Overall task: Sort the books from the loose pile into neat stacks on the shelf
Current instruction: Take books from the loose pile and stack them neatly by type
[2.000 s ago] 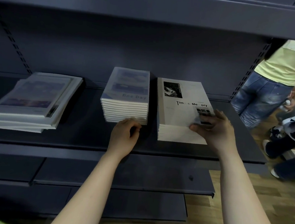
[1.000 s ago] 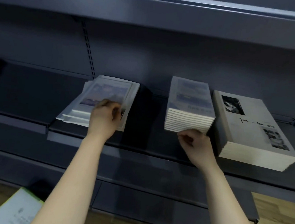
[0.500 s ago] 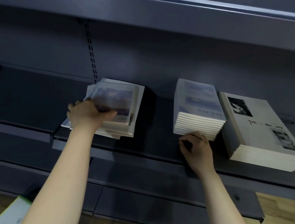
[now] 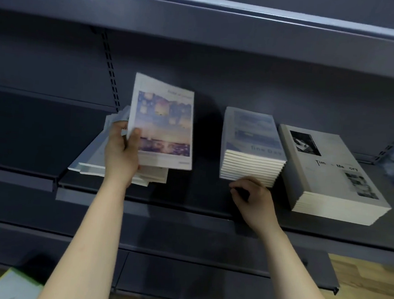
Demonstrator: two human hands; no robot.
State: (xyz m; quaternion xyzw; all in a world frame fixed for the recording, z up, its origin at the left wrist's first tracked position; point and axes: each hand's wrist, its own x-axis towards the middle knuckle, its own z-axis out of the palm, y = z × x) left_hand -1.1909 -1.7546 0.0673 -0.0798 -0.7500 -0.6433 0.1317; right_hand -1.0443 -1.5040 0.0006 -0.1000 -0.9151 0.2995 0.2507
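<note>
- The left hand grips a book with a lantern-sky cover by its left edge, thumb on the front and fingers behind, and holds it tilted up above the loose pile.
- The loose pile lies on the dark shelf, left of the middle; its books are fanned out unevenly, with edges sticking out to the left and toward the front.
- The lifted book hides the right part of the pile; its lower edge is just above the pile's top, and I cannot tell whether they touch.
- The right hand rests on the shelf with its fingers curled in, holding nothing, right at the front lower corner of the middle stack.
- The middle stack is neat, its top cover pale blue with the words "fine Day".
- Just beside it on the right sits a taller, wider stack of grey-white books with a dark photo on the cover, its front edge close to the shelf lip.
- A second shelf board runs overhead.
- A wooden floor shows at the lower right, below the shelving.
</note>
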